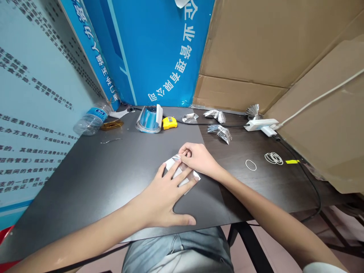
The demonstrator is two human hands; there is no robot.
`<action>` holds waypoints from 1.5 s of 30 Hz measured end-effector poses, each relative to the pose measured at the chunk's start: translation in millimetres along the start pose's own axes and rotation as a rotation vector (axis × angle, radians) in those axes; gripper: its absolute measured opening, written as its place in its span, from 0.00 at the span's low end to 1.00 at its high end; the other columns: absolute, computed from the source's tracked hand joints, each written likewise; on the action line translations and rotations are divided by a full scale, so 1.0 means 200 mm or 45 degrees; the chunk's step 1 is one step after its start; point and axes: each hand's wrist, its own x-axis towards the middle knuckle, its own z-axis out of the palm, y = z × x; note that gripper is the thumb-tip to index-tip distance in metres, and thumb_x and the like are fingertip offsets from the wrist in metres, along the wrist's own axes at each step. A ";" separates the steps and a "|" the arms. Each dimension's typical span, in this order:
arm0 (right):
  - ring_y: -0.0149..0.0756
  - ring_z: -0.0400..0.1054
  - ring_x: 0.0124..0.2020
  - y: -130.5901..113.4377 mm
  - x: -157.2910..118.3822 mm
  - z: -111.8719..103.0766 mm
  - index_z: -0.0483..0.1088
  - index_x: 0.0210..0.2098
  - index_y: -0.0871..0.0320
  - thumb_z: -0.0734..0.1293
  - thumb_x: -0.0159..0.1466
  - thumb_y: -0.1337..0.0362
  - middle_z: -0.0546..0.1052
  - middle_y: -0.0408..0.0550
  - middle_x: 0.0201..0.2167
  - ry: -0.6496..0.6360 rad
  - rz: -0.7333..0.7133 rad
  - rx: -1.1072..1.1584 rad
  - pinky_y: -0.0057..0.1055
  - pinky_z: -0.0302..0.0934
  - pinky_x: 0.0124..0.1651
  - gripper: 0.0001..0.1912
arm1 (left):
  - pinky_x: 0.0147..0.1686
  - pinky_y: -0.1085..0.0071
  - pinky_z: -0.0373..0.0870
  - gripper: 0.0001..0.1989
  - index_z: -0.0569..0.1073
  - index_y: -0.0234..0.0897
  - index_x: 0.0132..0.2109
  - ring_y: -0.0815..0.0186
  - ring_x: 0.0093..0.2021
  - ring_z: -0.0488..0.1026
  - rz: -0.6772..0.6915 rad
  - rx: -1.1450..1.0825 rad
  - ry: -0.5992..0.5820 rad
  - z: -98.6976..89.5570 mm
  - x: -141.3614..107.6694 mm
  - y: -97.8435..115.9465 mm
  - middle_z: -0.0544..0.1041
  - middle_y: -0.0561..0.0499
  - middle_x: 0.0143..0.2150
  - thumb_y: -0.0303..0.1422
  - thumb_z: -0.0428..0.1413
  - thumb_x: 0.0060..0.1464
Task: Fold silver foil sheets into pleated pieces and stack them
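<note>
Foil sheet (195, 176) looks folded flat; my left hand (159, 199) presses splayed over it, my right hand (197, 159) pinches its top edge.

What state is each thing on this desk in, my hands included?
Left hand: open, pressing flat on the foil, fingers spread
Right hand: fingers pinching the foil's upper edge
Folded foil sheet: folded, held against the desk
Plastic water bottle: on its side, appears nearly empty
Pleated foil piece: crumpled, lying loose
Power strip: white plug inserted
Rubber band: slack, lying loose
</note>
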 end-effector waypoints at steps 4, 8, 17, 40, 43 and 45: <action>0.31 0.75 0.32 0.02 -0.01 -0.03 0.76 0.38 0.58 0.67 0.62 0.67 0.81 0.44 0.31 -0.139 -0.019 0.135 0.25 0.65 0.35 0.07 | 0.67 0.30 0.45 0.49 0.56 0.46 0.76 0.31 0.76 0.45 0.021 -0.031 -0.008 -0.02 0.00 0.02 0.57 0.41 0.76 0.68 0.48 0.57; 0.32 0.76 0.33 0.04 -0.02 -0.06 0.75 0.40 0.58 0.68 0.63 0.64 0.81 0.45 0.32 -0.213 -0.066 0.176 0.26 0.67 0.37 0.07 | 0.68 0.35 0.48 0.42 0.55 0.50 0.76 0.36 0.76 0.46 0.021 -0.018 0.031 0.00 -0.01 0.03 0.58 0.44 0.76 0.62 0.49 0.62; 0.36 0.73 0.47 0.09 -0.11 0.01 0.72 0.51 0.57 0.68 0.66 0.66 0.76 0.52 0.51 0.146 -0.343 0.006 0.34 0.68 0.50 0.13 | 0.69 0.42 0.51 0.25 0.58 0.55 0.74 0.46 0.77 0.48 -0.041 0.052 0.013 0.01 0.01 0.04 0.59 0.52 0.76 0.39 0.42 0.74; 0.44 0.73 0.54 0.23 -0.58 -0.08 0.73 0.57 0.59 0.61 0.74 0.67 0.79 0.54 0.51 -0.032 -0.838 -0.557 0.45 0.69 0.57 0.16 | 0.71 0.50 0.50 0.27 0.55 0.49 0.76 0.52 0.77 0.49 -0.204 0.048 -0.074 0.01 0.03 0.06 0.58 0.57 0.76 0.40 0.39 0.75; 0.44 0.73 0.54 0.23 -0.58 -0.08 0.73 0.57 0.60 0.61 0.73 0.68 0.79 0.54 0.51 -0.028 -0.861 -0.564 0.45 0.69 0.58 0.16 | 0.70 0.51 0.50 0.27 0.55 0.49 0.76 0.52 0.78 0.48 -0.202 0.081 -0.079 0.01 0.03 0.06 0.56 0.57 0.77 0.40 0.39 0.75; 0.44 0.72 0.55 0.24 -0.58 -0.08 0.73 0.57 0.59 0.61 0.73 0.67 0.79 0.54 0.51 -0.036 -0.867 -0.566 0.44 0.69 0.58 0.16 | 0.70 0.51 0.50 0.27 0.55 0.49 0.76 0.51 0.78 0.47 -0.203 0.109 -0.073 0.01 0.03 0.05 0.54 0.57 0.78 0.40 0.39 0.75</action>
